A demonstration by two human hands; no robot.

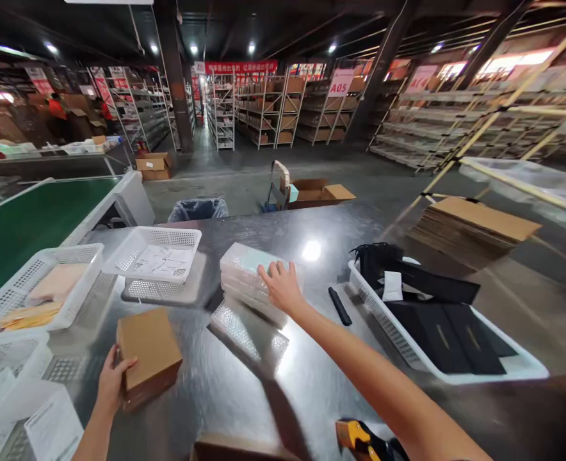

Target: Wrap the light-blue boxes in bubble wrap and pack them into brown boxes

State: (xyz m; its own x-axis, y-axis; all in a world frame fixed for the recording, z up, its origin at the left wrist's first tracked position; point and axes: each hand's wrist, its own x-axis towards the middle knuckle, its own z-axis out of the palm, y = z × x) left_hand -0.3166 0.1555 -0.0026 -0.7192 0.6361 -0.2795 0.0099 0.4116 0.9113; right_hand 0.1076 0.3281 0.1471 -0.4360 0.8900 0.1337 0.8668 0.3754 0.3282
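My left hand (111, 379) grips the left side of a small brown cardboard box (149, 349), with the thumb across its near face. The fingers behind that side are partly hidden. Over a stack of clear bubble wrap (244, 269), my right hand (283, 286) reaches with its fingers spread, the tips touching the top. Another flat piece of bubble wrap (249, 330) lies on the metal table (216, 397) in front of the stack. Right of the stack is a short black object (339, 306), perhaps a folded pouch.
A white basket (456, 378) of black flat items stands at right; white baskets (153, 275) with papers and packets line the left. A yellow-and-black tape dispenser (360, 440) and an open carton (239, 448) are at the near edge. Beyond the left baskets runs a green conveyor (47, 208).
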